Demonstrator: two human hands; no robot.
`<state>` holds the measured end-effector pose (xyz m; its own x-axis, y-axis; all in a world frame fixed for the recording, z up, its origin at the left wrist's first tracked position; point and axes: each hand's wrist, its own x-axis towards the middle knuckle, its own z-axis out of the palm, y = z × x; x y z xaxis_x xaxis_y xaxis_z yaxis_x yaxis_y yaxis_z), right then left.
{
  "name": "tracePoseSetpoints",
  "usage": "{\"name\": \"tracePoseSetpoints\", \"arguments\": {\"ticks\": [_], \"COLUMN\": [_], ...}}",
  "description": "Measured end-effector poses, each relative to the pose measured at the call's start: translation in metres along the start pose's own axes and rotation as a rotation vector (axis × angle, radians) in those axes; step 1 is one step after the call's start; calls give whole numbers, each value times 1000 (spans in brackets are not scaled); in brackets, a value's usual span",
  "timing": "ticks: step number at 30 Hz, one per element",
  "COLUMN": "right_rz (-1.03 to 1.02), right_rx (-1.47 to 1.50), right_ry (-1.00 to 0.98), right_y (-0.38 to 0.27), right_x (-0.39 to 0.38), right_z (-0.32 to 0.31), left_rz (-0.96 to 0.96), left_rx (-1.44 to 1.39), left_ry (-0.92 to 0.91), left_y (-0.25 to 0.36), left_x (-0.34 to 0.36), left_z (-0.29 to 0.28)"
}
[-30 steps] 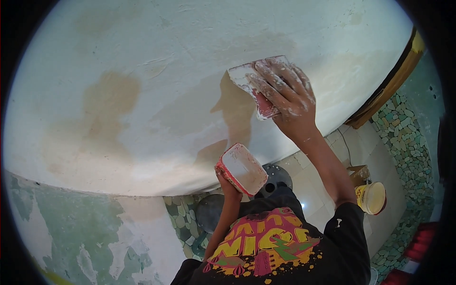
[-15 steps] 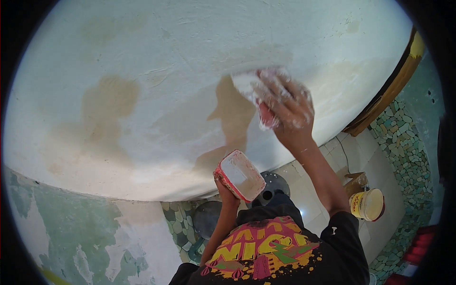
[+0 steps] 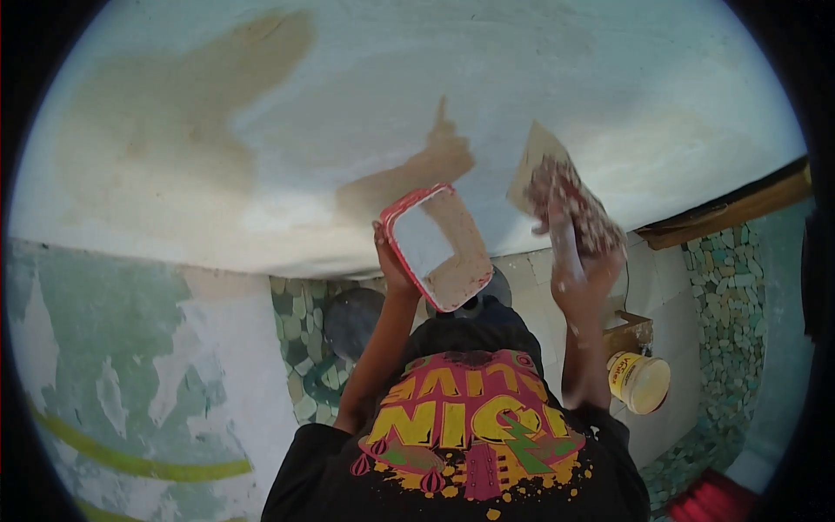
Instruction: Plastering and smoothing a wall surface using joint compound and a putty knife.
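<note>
My left hand [image 3: 393,264] grips the side of a red rectangular tub [image 3: 403,205], tilted so that its inside shows. White paste covers part of the inside, and smears lie along the rim. To the right, my right hand [image 3: 583,248], spotted with white paste, is closed on a flat beige putty scraper [image 3: 527,165]. Its blade points up toward the white wall [image 3: 348,113]; whether it touches the wall I cannot tell. The hand is slightly blurred, and the scraper's grip is hidden by the fingers. Shadows of an arm and a tub fall across the wall.
A yellow-and-white bucket [image 3: 645,384] stands at the right, near a brown box [image 3: 628,332] on the tiled floor. Pebble-patterned flooring [image 3: 731,304] runs along the far right. A dark round stool [image 3: 354,322] is at lower left, beside a peeling green wall [image 3: 130,339].
My right hand has moved right and down from the wall area, and the scraper now stands up with a beige face showing. The tub has come higher in view as the view shifted.
</note>
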<state>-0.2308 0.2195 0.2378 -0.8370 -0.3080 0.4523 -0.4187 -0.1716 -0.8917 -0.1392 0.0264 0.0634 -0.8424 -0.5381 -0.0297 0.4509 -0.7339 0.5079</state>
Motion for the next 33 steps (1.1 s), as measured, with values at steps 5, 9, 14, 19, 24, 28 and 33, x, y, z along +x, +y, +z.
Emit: {"name": "tracePoseSetpoints", "arguments": {"ticks": [5, 9, 14, 19, 24, 28, 33], "right_rz": [-3, 358, 93, 132, 119, 382, 274], "right_rx": [-177, -172, -218, -261, -207, 17, -66], "right_ry": [-378, -446, -566, -608, -559, -570, -534], "right_y": [7, 16, 34, 38, 55, 57, 65], "right_x": [-23, -38, -30, -24, -18, -16, -13], "right_z": [-30, -31, -41, -59, -63, -73, -69], "left_rz": [98, 89, 302, 272, 255, 286, 209], "left_rx": [191, -105, -29, 35, 107, 93, 42], "left_ry": [44, -14, 264, 152, 33, 158, 139], "left_y": [-14, -39, -77, -94, -94, -98, -106], "left_x": [-4, -2, -1, -9, -11, -10, -6], "left_z": [36, 7, -21, -3, 21, 29, 12]}}
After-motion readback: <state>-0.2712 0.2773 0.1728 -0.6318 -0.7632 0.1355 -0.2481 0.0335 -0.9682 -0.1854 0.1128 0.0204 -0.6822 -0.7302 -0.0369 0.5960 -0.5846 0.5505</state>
